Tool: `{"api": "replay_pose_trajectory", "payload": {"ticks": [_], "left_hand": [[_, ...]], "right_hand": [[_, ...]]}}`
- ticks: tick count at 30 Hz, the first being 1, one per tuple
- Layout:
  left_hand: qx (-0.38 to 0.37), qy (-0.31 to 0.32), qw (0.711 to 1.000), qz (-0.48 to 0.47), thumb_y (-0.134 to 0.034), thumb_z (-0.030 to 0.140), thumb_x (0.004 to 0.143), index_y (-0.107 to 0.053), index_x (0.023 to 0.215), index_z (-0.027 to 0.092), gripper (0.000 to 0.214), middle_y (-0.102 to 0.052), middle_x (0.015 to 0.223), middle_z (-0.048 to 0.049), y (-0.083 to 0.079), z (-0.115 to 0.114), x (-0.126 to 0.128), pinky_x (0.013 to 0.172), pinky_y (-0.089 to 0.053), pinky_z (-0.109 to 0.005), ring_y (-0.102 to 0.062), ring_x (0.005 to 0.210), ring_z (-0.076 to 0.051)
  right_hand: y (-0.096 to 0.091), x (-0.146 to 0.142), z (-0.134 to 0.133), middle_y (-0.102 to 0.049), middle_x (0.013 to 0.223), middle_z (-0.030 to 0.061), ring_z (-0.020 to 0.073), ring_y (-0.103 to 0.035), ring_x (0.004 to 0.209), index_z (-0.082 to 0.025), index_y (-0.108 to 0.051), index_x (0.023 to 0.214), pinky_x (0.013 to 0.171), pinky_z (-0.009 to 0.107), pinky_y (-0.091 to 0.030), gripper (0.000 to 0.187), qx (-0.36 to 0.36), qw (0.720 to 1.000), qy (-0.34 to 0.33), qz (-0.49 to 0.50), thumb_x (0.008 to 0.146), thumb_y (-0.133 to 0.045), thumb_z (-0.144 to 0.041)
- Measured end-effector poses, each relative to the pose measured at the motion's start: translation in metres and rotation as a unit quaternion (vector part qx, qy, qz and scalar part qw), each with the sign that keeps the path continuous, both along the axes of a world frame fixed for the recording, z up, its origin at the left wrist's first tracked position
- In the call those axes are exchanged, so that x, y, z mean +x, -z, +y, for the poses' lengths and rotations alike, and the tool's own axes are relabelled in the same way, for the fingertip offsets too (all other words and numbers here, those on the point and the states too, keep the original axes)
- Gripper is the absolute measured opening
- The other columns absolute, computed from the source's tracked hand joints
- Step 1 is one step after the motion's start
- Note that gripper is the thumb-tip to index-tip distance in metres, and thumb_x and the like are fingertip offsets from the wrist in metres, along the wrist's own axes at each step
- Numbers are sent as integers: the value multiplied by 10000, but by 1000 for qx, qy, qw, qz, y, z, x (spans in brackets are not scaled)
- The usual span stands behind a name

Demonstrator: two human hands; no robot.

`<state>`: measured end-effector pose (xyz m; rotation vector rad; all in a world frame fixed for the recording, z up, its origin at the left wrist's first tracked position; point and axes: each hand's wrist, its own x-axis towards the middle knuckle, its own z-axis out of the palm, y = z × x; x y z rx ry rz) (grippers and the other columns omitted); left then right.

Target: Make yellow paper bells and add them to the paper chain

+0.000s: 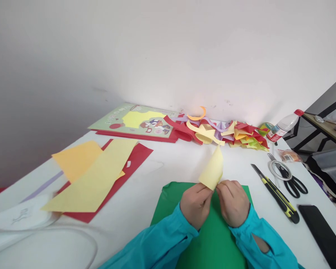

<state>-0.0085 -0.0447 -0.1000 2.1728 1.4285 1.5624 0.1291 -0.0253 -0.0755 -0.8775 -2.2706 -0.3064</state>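
A pale yellow sheet of paper point(213, 170), curled to a point at the top, stands up between my two hands. My left hand point(196, 204) pinches its lower left edge. At its lower right edge, the fingers of my right hand point(233, 201) are closed on the same paper. The fingertips are partly hidden, so small folds there cannot be made out. Both hands rest over a green sheet point(210, 243) lying on the table.
Left lie yellow point(92, 183), orange point(78, 157) and red sheets point(141, 155), beside a white device point(19, 216) with a cable. Behind are a paper pad point(114, 119), colored paper scraps point(243, 134) and a bottle point(282, 127). Right: utility knife point(277, 194), tape roll point(289, 175), scissors point(295, 186), black case point(323, 231).
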Motion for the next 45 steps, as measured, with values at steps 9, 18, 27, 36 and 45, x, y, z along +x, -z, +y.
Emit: {"api": "replay_pose_trajectory", "payload": {"ticks": [9,18,27,36,45], "left_hand": [[-2,-4,1000,-9,-458,126,828,-644,648,189,266,-616,593,-34,-4,-1,1,568,-513,-224,-614,599,-140],[78,11,992,96,-423,60,807,-640,711,136,250,-629,640,-80,-6,1,-5,605,-532,-267,-611,662,-180],[110,-9,986,127,-418,39,780,-646,730,149,258,-642,644,-79,-8,0,-5,544,-514,-275,-581,600,-175],[57,4,997,60,-426,78,819,-605,629,176,278,-608,596,-51,-5,-1,-1,531,-478,-235,-565,573,-144],[-18,-2,999,-45,-479,119,817,-606,580,176,275,-614,562,-21,-7,-3,3,511,-462,-202,-577,533,-112]], "right_hand": [[0,-2,-2,-564,673,68,180,-447,655,-161,-561,739,610,296,-372,219,4,1000,4,-3,890,-412,-106],[5,-1,-2,-571,709,81,183,-444,660,-162,-534,692,603,314,-344,248,7,998,26,-61,870,-400,-54],[6,-2,-1,-565,709,73,179,-429,637,-162,-535,719,583,309,-351,257,2,998,9,-60,866,-358,-48],[0,-3,-3,-564,715,64,173,-431,630,-175,-537,735,586,290,-382,231,-36,999,-9,2,860,-365,-86],[1,-2,-3,-569,732,55,157,-484,653,-178,-527,740,595,280,-393,219,-75,996,-7,53,879,-371,-117]]}}
